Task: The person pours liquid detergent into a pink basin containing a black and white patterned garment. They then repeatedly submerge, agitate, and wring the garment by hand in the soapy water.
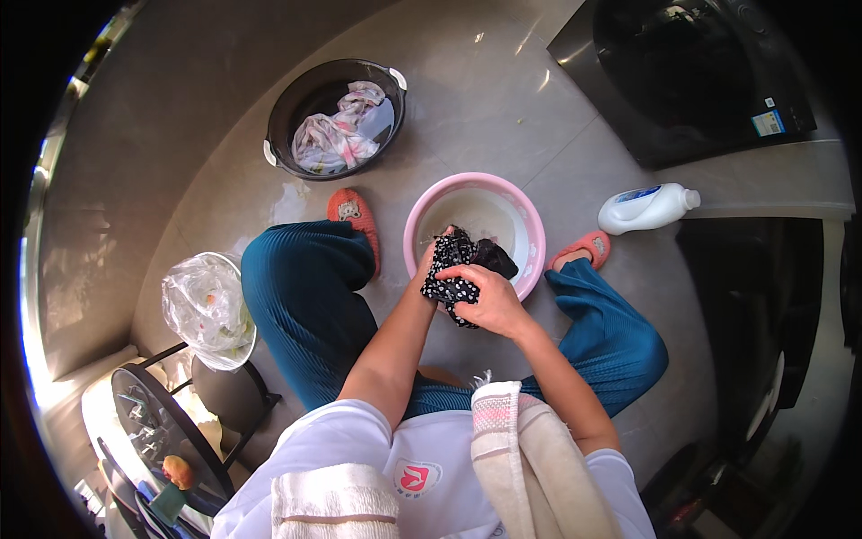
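Observation:
A black cloth with white dots [452, 256] is bunched over the near left rim of a pink basin [534, 220]. My left hand [427, 267] is closed around the cloth from the left, its fingers mostly hidden under the fabric. From the right, my right hand [492, 301] grips the same cloth, thumb and fingers pressing on it. A plain dark, wet-looking part of fabric [494, 259] hangs into the basin beside the dotted part. I cannot tell whether the two are one garment. Cloudy water [471, 211] lies in the basin.
A black tub [283, 121] with pale pink-stained cloth [332, 142] stands far left. A white bottle [646, 208] lies right of the basin, below a black front-loading machine [687, 72]. A plastic-lined bin [208, 301] is at left, near a dark-framed rack [193, 427].

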Demonstrator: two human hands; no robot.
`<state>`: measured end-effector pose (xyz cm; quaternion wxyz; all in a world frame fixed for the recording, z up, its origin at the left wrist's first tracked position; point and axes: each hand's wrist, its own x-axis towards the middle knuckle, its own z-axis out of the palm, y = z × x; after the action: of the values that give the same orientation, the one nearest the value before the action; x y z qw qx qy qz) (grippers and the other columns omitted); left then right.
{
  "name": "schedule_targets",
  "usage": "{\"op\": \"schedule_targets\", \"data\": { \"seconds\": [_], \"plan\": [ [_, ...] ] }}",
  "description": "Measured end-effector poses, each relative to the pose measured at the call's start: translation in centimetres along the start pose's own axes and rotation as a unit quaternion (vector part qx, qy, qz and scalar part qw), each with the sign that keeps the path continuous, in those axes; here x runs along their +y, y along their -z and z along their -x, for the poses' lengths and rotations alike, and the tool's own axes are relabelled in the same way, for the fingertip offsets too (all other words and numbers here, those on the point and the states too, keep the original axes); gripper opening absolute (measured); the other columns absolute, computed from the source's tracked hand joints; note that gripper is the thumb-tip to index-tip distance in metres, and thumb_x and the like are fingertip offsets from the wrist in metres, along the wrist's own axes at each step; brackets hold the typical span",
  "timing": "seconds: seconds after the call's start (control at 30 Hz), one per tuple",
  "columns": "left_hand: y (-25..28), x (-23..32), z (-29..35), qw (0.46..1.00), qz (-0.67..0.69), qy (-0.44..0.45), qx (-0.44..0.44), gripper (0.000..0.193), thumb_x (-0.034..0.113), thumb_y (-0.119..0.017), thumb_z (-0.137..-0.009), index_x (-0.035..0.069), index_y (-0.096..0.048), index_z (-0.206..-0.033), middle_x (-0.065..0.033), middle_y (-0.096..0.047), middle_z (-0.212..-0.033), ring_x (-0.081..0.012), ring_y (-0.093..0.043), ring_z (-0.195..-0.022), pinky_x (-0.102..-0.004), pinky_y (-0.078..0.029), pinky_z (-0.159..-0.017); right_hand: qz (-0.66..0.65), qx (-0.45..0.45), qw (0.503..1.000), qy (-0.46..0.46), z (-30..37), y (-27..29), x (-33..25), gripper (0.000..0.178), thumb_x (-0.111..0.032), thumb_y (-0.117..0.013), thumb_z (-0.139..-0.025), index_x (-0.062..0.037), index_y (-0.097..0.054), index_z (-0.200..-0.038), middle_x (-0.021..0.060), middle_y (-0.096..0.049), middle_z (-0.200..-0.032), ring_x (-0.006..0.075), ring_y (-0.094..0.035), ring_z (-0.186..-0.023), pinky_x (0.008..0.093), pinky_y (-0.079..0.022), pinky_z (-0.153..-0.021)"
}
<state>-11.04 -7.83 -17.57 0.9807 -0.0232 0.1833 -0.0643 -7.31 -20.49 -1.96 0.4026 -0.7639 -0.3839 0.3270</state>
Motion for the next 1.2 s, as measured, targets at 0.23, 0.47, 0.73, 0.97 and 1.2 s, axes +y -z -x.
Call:
{"op": "schedule_targets", "data": {
  "seconds": [0.23, 0.47, 0.73, 0.97, 1.2],
  "plan": [
    [0.6, -0.8, 0.8, 0.998, -0.008, 0.015, 0.062, 0.051, 0.045, -0.046, -0.106, 0.001, -0.063, -0.125, -0.0184, -0.072, -0.113, -0.0347, -0.073, -0.099, -0.0538, -0.06, -0.09, 0.084, 0.177, 0.98, 0.041, -0.6, -3.4, 1.5, 0.029, -0.031, -0.078, -0.083, -0.0134, -0.069, -0.103, 0.0106, -0.074, -0.092, 0.0351, -0.071, -0.087, 0.0424, -0.055, -0.075],
    [1.3, -4.1, -2.0, 0.964, -0.07, 0.008, 0.257, 0.046, 0.04, -0.045, -0.107, 0.002, -0.065, -0.123, -0.0169, -0.074, -0.109, -0.0347, -0.074, -0.092, -0.055, -0.061, -0.085, 0.173, 0.267, 0.922, -0.221, -3.0, 1.3, 9.5, 0.043, -0.055, -0.064, -0.092, -0.0149, -0.076, -0.101, 0.0218, -0.072, -0.081, 0.042, -0.07, -0.081, 0.0482, -0.053, -0.072],
    [4.3, -0.7, -1.9, 0.997, 0.004, 0.07, -0.044, 0.037, 0.041, -0.053, -0.102, 0.009, -0.069, -0.092, -0.0112, -0.074, -0.086, -0.0281, -0.072, -0.077, -0.0412, -0.062, -0.072, 0.11, 0.247, 0.963, 0.008, 0.8, -4.6, 2.4, 0.025, -0.019, -0.079, -0.08, -0.0062, -0.058, -0.087, 0.0107, -0.058, -0.091, 0.0315, -0.062, -0.088, 0.0417, -0.049, -0.079],
    [2.8, -3.6, -1.6, 0.964, -0.095, -0.081, 0.236, 0.032, 0.032, -0.053, -0.104, 0.004, -0.067, -0.101, -0.0084, -0.072, -0.085, -0.0252, -0.07, -0.067, -0.0422, -0.06, -0.062, 0.128, 0.378, 0.912, -0.098, -3.3, -3.4, 8.5, 0.022, -0.025, -0.07, -0.085, -0.0077, -0.058, -0.077, 0.0133, -0.065, -0.076, 0.0389, -0.064, -0.071, 0.0504, -0.049, -0.065],
    [4.1, -4.7, -4.9, 0.949, -0.091, -0.02, 0.303, 0.038, 0.037, -0.05, -0.103, 0.005, -0.068, -0.109, -0.012, -0.075, -0.095, -0.0285, -0.073, -0.081, -0.0474, -0.062, -0.077, -0.071, 0.187, 0.934, -0.297, -4.9, 1.4, 20.5, 0.034, -0.04, -0.069, -0.09, -0.0056, -0.069, -0.084, 0.0079, -0.069, -0.077, 0.0204, -0.064, -0.073, 0.0362, -0.05, -0.07]
  ]
}}
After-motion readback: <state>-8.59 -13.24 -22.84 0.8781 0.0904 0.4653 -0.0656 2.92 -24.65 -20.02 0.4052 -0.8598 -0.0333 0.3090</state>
